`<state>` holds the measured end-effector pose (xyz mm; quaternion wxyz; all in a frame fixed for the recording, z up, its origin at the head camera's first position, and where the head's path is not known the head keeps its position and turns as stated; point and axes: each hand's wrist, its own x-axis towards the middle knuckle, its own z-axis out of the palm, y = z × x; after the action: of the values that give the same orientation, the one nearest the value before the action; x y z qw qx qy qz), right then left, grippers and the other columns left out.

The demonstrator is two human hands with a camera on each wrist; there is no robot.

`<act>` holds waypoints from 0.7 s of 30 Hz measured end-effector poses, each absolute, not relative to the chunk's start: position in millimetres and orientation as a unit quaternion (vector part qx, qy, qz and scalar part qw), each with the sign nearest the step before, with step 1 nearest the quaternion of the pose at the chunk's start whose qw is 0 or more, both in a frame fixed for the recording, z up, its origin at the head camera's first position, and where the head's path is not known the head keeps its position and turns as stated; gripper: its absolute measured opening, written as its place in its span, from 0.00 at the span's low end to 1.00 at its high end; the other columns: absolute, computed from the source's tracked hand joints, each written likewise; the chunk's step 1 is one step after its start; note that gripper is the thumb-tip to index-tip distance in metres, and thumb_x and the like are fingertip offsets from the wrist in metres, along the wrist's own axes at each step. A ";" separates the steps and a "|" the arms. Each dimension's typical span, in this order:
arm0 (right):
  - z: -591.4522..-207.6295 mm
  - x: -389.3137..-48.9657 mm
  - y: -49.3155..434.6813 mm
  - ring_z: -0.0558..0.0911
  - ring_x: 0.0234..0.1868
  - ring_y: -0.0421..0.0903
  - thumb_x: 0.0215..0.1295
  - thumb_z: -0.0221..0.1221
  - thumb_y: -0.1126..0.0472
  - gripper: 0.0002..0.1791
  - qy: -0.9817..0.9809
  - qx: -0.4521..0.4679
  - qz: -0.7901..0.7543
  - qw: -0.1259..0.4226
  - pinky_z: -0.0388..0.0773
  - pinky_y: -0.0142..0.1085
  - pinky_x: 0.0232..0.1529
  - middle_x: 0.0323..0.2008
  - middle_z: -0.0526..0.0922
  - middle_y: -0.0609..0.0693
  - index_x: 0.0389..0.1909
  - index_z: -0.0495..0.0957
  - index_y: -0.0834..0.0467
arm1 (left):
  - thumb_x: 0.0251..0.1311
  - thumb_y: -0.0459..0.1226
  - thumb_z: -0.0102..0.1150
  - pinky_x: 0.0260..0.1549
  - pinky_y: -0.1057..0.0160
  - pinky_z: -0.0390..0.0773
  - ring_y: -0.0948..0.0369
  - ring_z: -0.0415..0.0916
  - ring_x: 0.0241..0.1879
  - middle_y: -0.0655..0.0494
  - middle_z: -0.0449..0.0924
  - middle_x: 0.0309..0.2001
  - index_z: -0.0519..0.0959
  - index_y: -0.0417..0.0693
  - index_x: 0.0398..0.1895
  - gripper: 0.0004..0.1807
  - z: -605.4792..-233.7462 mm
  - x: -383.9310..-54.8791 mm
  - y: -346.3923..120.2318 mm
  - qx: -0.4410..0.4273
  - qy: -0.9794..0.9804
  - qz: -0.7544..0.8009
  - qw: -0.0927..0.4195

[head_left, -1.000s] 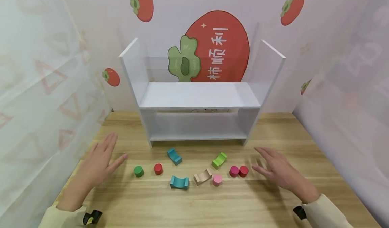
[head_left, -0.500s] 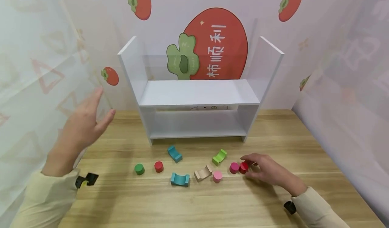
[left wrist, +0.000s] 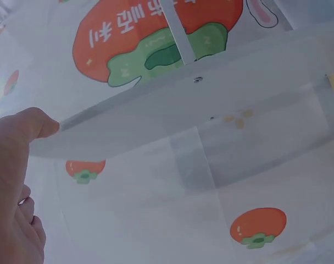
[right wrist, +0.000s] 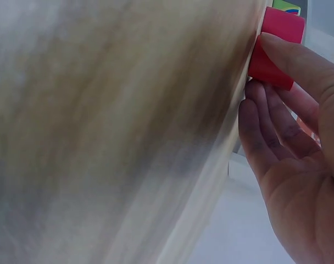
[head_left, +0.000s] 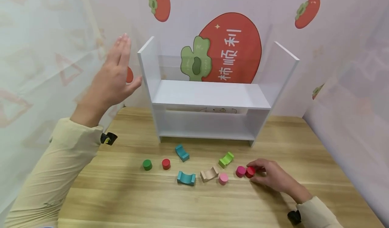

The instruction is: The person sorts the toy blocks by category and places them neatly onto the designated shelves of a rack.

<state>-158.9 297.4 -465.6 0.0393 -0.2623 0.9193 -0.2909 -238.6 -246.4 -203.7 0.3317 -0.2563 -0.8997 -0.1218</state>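
Note:
My right hand (head_left: 271, 175) is low at the table's right side, thumb and fingers around a red cylinder block (head_left: 250, 172). In the right wrist view the thumb presses on this red block (right wrist: 270, 65). A magenta cylinder block (head_left: 240, 171) stands right beside it. My left hand (head_left: 112, 74) is raised with straight fingers next to the left side panel (head_left: 149, 64) of a white two-level shelf (head_left: 209, 94). In the left wrist view, the thumb of that hand (left wrist: 16, 170) overlaps the panel's edge.
Left of centre lie a green cylinder (head_left: 147, 165), another red cylinder (head_left: 165, 164) and two teal curved blocks (head_left: 186, 178). A lime curved block (head_left: 226, 159), a beige curved block (head_left: 209, 174) and a pink cylinder (head_left: 223, 178) lie nearer the right hand. Patterned sheets wall the table.
My left hand has risen from over the table to beside the shelf's left panel. The right hand has come down and left, closing around the red cylinder. The head view has shifted slightly.

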 end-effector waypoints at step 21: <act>-458.5 -166.0 296.5 0.84 0.43 0.33 0.61 0.76 0.58 0.18 0.912 -0.264 -0.309 0.056 0.88 0.33 0.46 0.43 0.88 0.43 0.51 0.86 0.55 | 0.66 0.36 0.63 0.84 0.46 0.50 0.45 0.42 0.87 0.39 0.42 0.87 0.44 0.33 0.85 0.51 -212.5 -244.8 -229.8 -0.279 -0.887 -0.012 0.368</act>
<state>-166.0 296.5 -458.5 0.0564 -0.2636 0.9122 -0.3086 -244.8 -229.8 -212.5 0.3682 -0.2795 -0.8867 -0.0115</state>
